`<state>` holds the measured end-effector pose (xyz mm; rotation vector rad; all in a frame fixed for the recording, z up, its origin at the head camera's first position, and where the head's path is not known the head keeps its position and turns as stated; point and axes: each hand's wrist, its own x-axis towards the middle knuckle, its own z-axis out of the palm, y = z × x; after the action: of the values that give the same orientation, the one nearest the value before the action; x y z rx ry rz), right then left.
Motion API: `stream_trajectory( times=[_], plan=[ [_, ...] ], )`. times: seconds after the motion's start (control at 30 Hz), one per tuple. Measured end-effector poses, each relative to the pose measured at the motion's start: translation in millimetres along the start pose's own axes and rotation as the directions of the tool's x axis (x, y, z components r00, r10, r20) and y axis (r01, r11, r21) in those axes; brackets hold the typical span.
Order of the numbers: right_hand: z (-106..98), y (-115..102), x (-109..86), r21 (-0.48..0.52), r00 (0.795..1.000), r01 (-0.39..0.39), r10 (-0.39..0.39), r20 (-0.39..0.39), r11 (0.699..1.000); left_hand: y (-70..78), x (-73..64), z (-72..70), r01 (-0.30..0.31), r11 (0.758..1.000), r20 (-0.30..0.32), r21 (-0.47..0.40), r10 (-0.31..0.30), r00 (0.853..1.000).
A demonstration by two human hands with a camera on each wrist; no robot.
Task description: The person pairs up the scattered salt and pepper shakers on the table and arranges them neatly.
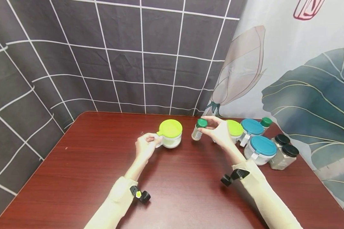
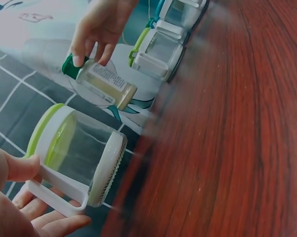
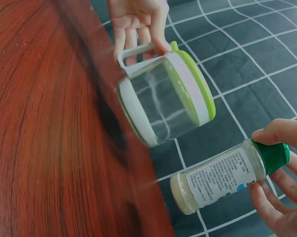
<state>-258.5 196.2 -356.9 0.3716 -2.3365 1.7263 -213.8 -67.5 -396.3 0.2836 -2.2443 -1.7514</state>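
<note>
Dark grey cloth with a white grid (image 1: 120, 63) hangs behind and to the left of a reddish-brown wood-grain worktop (image 1: 89, 178), and a white curtain printed with large plants (image 1: 275, 41) hangs at the right. On the left hand (image 1: 146, 146), thumb and fingers are curled about the white loop handle (image 2: 64, 182) of a round clear glass jar with a lime-green lid (image 1: 170, 133), pinching it. On the right hand (image 1: 219, 133), thumb and fingers pinch the green cap of a small clear bottle with a white printed label (image 1: 199, 129); pale contents show low inside it. Jar and bottle are near each other but apart, toward the back of the worktop; whether either base touches the wood I cannot tell.

Both wrists carry a black camera, over cream sleeves (image 1: 114, 203). Just beyond the right hand, partly hidden by it, is a second lime-lidded glass jar (image 1: 234, 128). Next to that one are a blue-lidded glass jar (image 1: 251, 127) and, nearer the viewer, another blue-lidded jar with a white handle (image 1: 263, 148). Farther right sit two black-capped clear containers (image 1: 283, 159), close together, and behind the blue lids a second green-capped bottle (image 1: 266, 122) shows in part.
</note>
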Motion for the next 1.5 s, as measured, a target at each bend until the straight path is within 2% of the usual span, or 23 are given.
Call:
stream_trajectory(
  times=[0.3,0.7,1.0,1.27,1.5],
  plan=[
    [15,5,6.6,0.010,1.000,0.001,-0.001,0.006,1.000,-4.3,6.4,-7.5,0.018,0.999,-0.023,-0.028,-0.019,1.000],
    [35,-1,11.4,-0.010,0.999,-0.030,0.030,0.019,1.000,-5.2,11.3,-14.6,0.041,0.999,-0.048,-0.035,-0.042,0.998],
    [47,3,18.3,-0.020,1.000,-0.008,0.008,0.009,1.000,-8.1,19.8,-18.9,0.053,0.997,-0.069,-0.051,-0.057,0.996],
    [56,5,25.4,-0.014,1.000,0.009,-0.009,0.009,1.000,-11.4,25.6,-22.3,0.064,0.998,-0.091,-0.019,-0.065,0.994],
    [58,9,30.0,-0.010,1.000,0.013,-0.013,-0.009,1.000,-10.5,27.8,-26.2,0.078,0.997,-0.076,-0.028,-0.080,0.994]
  ],
)
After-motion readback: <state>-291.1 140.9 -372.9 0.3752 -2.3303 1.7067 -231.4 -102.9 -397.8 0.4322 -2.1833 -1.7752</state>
